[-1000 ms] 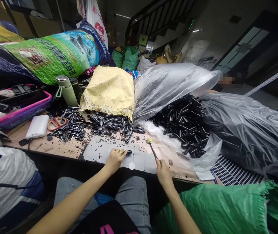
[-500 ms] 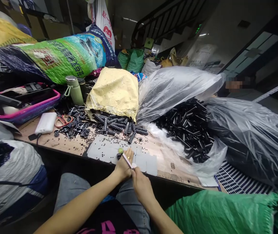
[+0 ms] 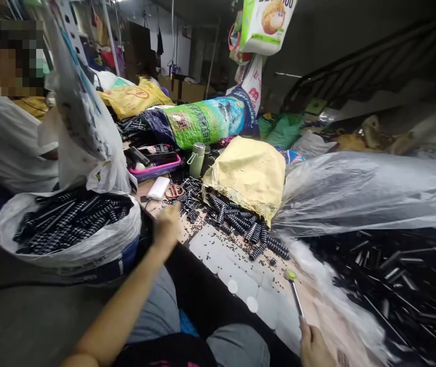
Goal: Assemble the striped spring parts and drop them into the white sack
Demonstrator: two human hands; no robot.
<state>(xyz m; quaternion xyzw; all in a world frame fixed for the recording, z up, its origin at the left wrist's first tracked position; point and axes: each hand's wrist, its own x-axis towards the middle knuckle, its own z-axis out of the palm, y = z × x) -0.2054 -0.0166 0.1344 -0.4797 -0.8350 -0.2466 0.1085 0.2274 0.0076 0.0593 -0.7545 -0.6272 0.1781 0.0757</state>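
Note:
My left hand (image 3: 167, 224) is stretched out at the table's left front edge, close to the pile of small rods and black rings. It is smeared by motion, and I cannot make out its fingers or anything in them. At the lower right my right hand (image 3: 315, 346) is closed on the end of a thin metal rod with a yellow-green round end (image 3: 297, 298). That round end points away from me over the table (image 3: 309, 285). Ribbed black-and-white cylinders (image 3: 258, 237) spill from a yellow sack (image 3: 250, 171). Tiny dark rings are scattered over the grey sheet (image 3: 214, 255).
Orange-handled scissors (image 3: 174, 191), a white power bank (image 3: 158, 188), a green flask (image 3: 196, 160) and a pink-rimmed basket (image 3: 157, 169) stand at the back left. A white sack of ribbed rods (image 3: 69, 255) is on the left. Black tubes (image 3: 393, 285) lie right under clear plastic (image 3: 378, 188). Another person sits far left.
The view has swung left. My hands, together over the grey sheet before, are now apart: the left has gone left, the right holds the rod on the right.

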